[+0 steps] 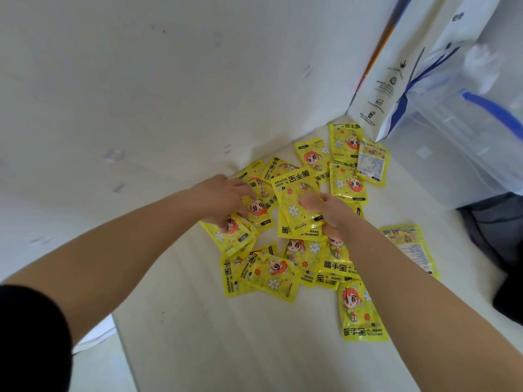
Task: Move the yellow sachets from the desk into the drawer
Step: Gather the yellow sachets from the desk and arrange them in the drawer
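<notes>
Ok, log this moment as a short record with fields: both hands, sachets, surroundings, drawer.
left hand: on sachets at the pile's left edge; grip unclear
right hand: holds a small stack of sachets, thumb on top
loose sachets: scattered on the desk, many overlapping
surroundings: white paper bag, clear plastic box at far right
drawer: not in view

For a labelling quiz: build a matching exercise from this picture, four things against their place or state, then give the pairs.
1. left hand
2. right hand
3. white paper bag
4. clear box

A. stands at the desk's far corner
B. grips a sachet, thumb on top
C. touches the sachet pile's left side
D. translucent, right of the bag

Pairs: 1-C, 2-B, 3-A, 4-D.
</notes>
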